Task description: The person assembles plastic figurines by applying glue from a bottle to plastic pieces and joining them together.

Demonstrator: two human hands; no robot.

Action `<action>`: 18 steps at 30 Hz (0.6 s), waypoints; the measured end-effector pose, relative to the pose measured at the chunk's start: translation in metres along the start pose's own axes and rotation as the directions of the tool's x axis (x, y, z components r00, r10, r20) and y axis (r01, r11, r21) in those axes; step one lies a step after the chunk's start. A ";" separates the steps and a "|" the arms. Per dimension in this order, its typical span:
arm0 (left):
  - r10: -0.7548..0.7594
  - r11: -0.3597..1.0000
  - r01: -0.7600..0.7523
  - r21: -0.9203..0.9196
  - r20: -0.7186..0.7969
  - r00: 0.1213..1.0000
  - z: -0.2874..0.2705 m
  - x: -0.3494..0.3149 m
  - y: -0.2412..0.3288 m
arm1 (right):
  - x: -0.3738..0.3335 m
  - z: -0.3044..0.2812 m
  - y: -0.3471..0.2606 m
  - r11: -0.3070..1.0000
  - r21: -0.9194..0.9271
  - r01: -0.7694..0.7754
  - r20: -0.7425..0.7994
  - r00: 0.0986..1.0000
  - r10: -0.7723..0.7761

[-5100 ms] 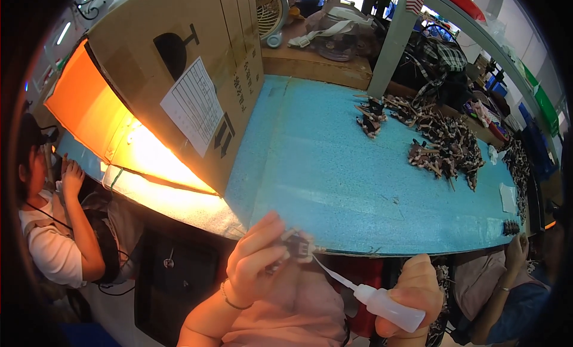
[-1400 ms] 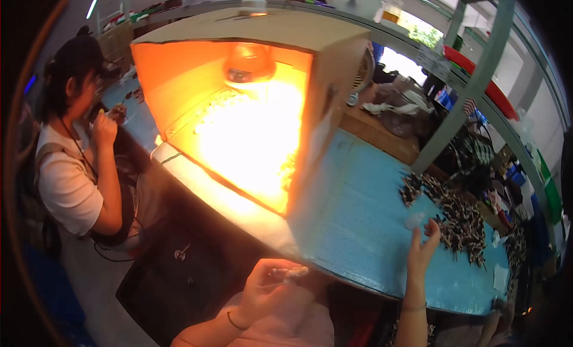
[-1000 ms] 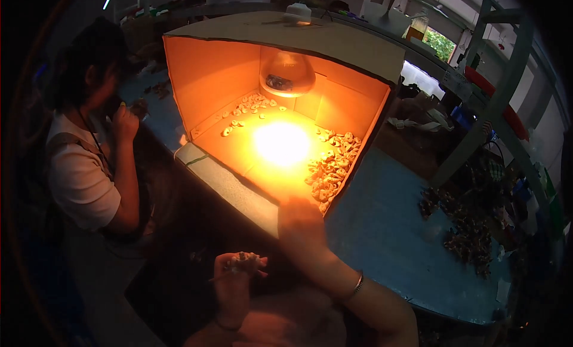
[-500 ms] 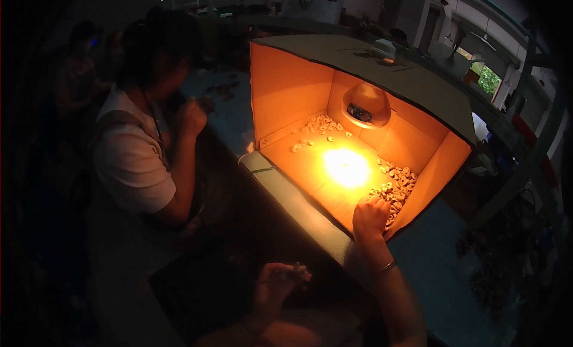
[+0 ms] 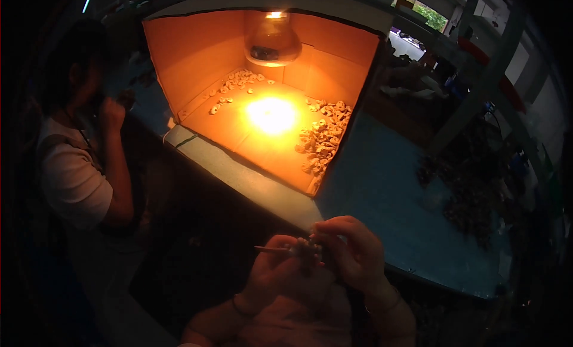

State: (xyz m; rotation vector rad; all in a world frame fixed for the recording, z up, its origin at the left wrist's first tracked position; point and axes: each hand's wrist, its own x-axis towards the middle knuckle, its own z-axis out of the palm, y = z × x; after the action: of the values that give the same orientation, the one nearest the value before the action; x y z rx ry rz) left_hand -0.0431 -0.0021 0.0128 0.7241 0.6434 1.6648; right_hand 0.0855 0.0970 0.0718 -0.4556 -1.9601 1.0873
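My left hand point(image 5: 271, 269) is closed around a small, bumpy, pale cluster point(image 5: 308, 249) low in the picture. From that grip a thin stick point(image 5: 271, 249) juts out to the left. My right hand point(image 5: 358, 254) comes in from the other side, thumb and forefinger pinched at the cluster's upper right edge. What those fingertips hold is too small and dim to make out. Beyond my hands, a cardboard box point(image 5: 197, 48) lies open toward me, lit by a glowing bulb point(image 5: 271, 43). A heap of small curled pieces point(image 5: 323, 138) lies along its right side.
More small pieces point(image 5: 242, 79) are scattered at the box's back left. A pale ledge point(image 5: 239, 178) runs along its front. On the blue table point(image 5: 382, 197) to the right sits a dark pile point(image 5: 474, 206). A person point(image 5: 77, 168) sits at the left, one hand raised.
My right hand has left the heap in the box and come back to the cluster in my left hand. The view has shifted, so the box appears farther left and higher.
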 end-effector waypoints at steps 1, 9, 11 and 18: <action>-0.031 0.999 0.031 -0.010 0.030 0.999 0.005 0.003 -0.007 | -0.008 -0.012 -0.003 1.000 -0.023 -0.017 -0.034 0.999 0.017; -0.233 0.954 0.280 -0.112 0.316 0.920 0.065 0.012 -0.048 | -0.080 -0.086 -0.012 0.958 -0.278 0.074 -0.131 0.985 -0.115; -0.260 0.945 0.311 -0.101 0.342 0.903 0.079 0.015 -0.061 | -0.092 -0.105 -0.012 0.935 -0.342 0.094 -0.142 0.978 -0.150; -0.290 0.949 0.314 -0.004 0.376 0.880 0.124 0.025 -0.096 | -0.131 -0.154 -0.007 0.895 -0.428 0.123 -0.139 0.970 -0.199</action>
State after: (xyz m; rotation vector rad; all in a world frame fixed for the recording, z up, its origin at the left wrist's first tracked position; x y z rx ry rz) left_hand 0.1081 0.0456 0.0262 0.8200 0.4037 1.2113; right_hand 0.2870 0.0900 0.0576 -0.5840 -2.0252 0.4963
